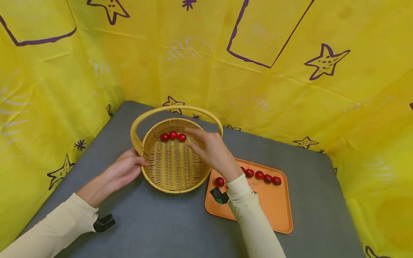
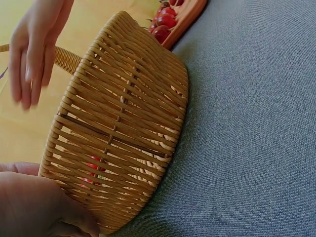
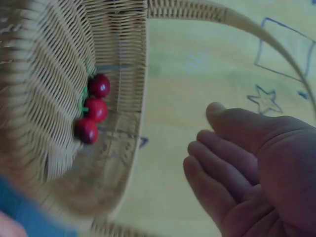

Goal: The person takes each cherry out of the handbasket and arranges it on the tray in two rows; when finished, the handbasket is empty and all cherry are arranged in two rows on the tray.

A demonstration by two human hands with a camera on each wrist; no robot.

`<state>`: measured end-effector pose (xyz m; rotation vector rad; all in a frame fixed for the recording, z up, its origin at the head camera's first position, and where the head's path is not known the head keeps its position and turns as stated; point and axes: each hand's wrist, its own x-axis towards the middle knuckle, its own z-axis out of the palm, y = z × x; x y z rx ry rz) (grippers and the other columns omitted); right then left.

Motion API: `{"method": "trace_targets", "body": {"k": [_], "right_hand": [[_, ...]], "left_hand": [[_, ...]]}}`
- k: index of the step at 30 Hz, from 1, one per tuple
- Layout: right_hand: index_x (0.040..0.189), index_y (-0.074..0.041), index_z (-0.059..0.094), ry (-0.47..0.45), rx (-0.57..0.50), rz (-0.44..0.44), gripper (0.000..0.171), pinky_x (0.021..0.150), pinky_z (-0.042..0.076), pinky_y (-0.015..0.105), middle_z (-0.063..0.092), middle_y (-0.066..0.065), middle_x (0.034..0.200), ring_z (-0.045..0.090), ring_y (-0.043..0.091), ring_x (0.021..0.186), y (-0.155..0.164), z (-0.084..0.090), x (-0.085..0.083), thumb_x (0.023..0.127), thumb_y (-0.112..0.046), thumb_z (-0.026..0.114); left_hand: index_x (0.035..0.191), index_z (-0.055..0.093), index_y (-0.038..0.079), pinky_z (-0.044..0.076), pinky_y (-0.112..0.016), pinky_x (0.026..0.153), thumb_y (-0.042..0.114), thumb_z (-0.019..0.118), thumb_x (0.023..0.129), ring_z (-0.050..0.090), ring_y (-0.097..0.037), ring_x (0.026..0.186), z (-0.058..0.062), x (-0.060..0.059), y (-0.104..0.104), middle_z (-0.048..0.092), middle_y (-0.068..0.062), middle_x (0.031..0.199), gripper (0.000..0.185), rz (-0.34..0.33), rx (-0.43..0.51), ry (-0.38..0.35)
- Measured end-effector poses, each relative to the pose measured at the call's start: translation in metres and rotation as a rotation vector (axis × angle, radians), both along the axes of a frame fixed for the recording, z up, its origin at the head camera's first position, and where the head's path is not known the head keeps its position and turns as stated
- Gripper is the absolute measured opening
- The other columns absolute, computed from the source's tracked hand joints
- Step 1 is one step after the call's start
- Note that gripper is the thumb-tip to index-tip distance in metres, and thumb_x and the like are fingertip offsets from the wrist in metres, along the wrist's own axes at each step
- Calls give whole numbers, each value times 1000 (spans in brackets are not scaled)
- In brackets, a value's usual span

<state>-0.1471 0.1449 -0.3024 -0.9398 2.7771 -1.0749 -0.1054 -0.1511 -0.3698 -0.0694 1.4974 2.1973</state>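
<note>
Round woven wicker basket (image 1: 171,168) w/ arched handle sits on grey counter (image 1: 155,222), three red cherries (image 1: 173,136) inside (far wall). Left hand (image 1: 124,170) grip rests open against its rim. Right hand (image 1: 211,150) hovers above, fingers loose, holding nothing, beside orange plastic tray (image 1: 274,211).

Left hand (image 1: 124,171) steadying basket (image 1: 151,168), right hand (image 1: 211,150) open above three cherries (image 1: 173,136)

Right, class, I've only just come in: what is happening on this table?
A person steadies a round woven wicker basket with the left hand against its outer wall. The right hand hovers open and empty over the basket. Three small red cherry-like fruits lie inside by the far wall. More red fruits sit on a flat orange plastic tray beside it.
</note>
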Motion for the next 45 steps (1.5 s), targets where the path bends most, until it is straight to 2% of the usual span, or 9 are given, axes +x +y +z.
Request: {"method": "trace_targets", "body": {"k": [7,10,14,15,19,21,27,35,45], "right_hand": [[152,-17,58,-132,67,2,46,99,56,34,63,3,149,67,20,125,-42,-11,-43,107,-21,64],[151,-15,60,-196,91,-17,45,89,56,33,65,6,146,71,22,108,-52,-21,-57,106,-16,64],[148,-15,63,-206,167,-21,44,79,50,32,67,5,144,66,21,88,-59,-40,-69,105,-9,64],[148,-15,63,-196,186,-19,43,80,49,31,67,4,144,67,20,92,-60,-45,-72,105,-8,63],[146,-14,65,-170,226,-18,44,95,54,31,68,3,143,69,21,113,-60,-59,-77,104,-1,61],[144,-14,67,-153,236,-32,45,107,52,35,69,3,140,63,23,131,-59,-64,-79,102,3,61],[136,-11,73,-145,254,-49,45,109,52,37,73,6,132,65,24,128,-57,-70,-84,98,9,62],[125,-7,78,-144,268,-38,30,105,54,35,77,6,124,70,21,119,-57,-69,-85,96,-7,77],[127,-7,76,-225,229,77,32,103,55,32,74,7,129,70,20,120,-62,-71,-81,95,-11,79]], "left_hand": [[165,-10,-2,8,-40,130,-20,39,89,1,-29,158,-1,1,-4,-1,-21,173,91,1,3,2],[164,-8,-4,12,-37,129,-19,39,90,3,-29,157,-2,1,-5,2,-22,172,89,-5,1,13],[164,-6,-5,12,-37,129,-19,39,89,4,-29,157,-3,0,-3,3,-22,172,89,-6,2,17],[164,-6,-5,11,-38,129,-19,39,88,3,-29,157,-3,0,-3,3,-22,172,89,-4,7,14],[164,-7,-6,7,-41,130,-20,39,87,2,-29,157,-2,0,-2,2,-23,172,90,4,10,10],[163,-7,-6,5,-42,130,-19,39,87,1,-30,157,0,-1,-1,1,-23,172,90,5,11,10],[164,-8,-5,3,-45,130,-20,38,87,-1,-30,158,1,-3,-1,-1,-22,173,90,10,12,6],[164,-9,-5,1,-45,130,-19,39,87,-3,-30,158,1,-4,-3,-2,-22,173,92,13,19,8],[164,-8,-5,11,-41,129,-19,39,86,1,-30,158,-2,-2,-5,0,-22,173,92,5,15,3]]}}
